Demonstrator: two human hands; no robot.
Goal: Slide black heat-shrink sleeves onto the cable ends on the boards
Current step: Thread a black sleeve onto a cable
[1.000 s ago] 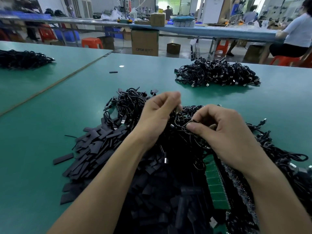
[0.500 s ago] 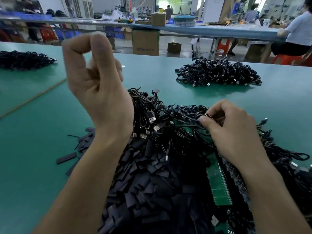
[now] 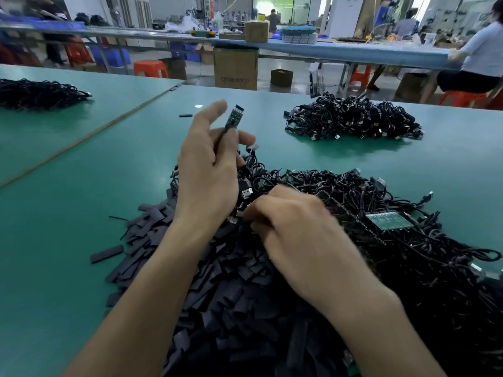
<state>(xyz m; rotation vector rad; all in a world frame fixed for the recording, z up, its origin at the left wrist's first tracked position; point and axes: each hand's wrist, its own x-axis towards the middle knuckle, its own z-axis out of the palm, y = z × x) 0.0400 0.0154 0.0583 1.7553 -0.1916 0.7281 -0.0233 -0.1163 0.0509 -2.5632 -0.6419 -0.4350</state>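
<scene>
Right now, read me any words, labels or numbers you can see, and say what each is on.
No text reads clearly.
Cardboard box: one line of dark print, too blurred to read.
Green board: white markings, too small to read.

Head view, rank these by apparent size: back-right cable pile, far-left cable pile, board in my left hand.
Largest: back-right cable pile.
Next: far-left cable pile, though the frame edge crops it, so its true extent is unsure.
Smallest: board held in the left hand, despite being nearer the camera.
</scene>
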